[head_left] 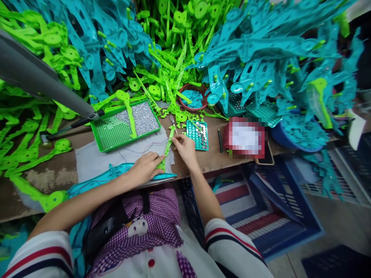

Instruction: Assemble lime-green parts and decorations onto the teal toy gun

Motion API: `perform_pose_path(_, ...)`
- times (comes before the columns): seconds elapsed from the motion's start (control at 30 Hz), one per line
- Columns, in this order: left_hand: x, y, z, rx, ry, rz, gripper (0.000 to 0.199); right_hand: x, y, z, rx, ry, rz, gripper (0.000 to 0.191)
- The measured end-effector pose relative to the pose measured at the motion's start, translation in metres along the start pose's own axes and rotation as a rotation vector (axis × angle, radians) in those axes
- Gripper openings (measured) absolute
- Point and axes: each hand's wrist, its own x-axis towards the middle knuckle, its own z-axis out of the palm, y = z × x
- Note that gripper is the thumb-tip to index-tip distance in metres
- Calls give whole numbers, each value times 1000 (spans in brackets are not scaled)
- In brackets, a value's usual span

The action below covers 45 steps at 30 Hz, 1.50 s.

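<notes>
My left hand point(146, 166) lies nearly flat, fingers stretched out, over a long teal plastic part point(111, 172) at the table's front edge. Its fingertips press on the lower end of a narrow lime-green plastic piece point(168, 146), which stands out from the teal part. At the green piece's upper end, the thumb and fingers of my right hand point(185, 150) are pinched together. A thin dark wire point(150, 146) runs across a grey cloth point(89, 156) to those fingertips. Part of the green piece is hidden beneath my left fingers.
Behind the cloth stands a green tray point(108, 135) of small silvery pieces. A teal tray of round metal discs point(197, 135), a screwdriver point(173, 120), a pencil point(220, 139) and a red box point(232, 135) lie rightward. Piled teal and green parts point(185, 23) enclose the back; a grey arm point(43, 69) crosses left.
</notes>
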Motion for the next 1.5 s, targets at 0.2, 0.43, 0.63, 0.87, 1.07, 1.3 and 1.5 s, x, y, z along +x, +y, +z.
perform_pose_path(0.2,-1,-6,3,-48,-9,33,46,-11,3,8,-231,136,-5,24)
perform_pose_path(0.43,-10,-3,0,-54,-79,14,52,-10,2,10,-239,73,22,22)
perform_pose_path(0.63,-9,-5,1,-64,-70,31,49,-10,5,7,-261,44,0,22)
perform_pose_path(0.87,-9,-5,1,-63,-61,48,46,-7,3,5,-309,-9,-18,20)
perform_pose_path(1.07,-8,-3,-2,-53,-92,42,47,-1,-6,1,-423,-41,-44,16)
perform_pose_path(1.3,-7,-5,0,-70,-86,41,48,-1,-1,-1,-383,-52,-35,17)
perform_pose_path(1.5,-6,-7,0,-78,-91,56,48,-5,4,2,-308,-30,-49,20)
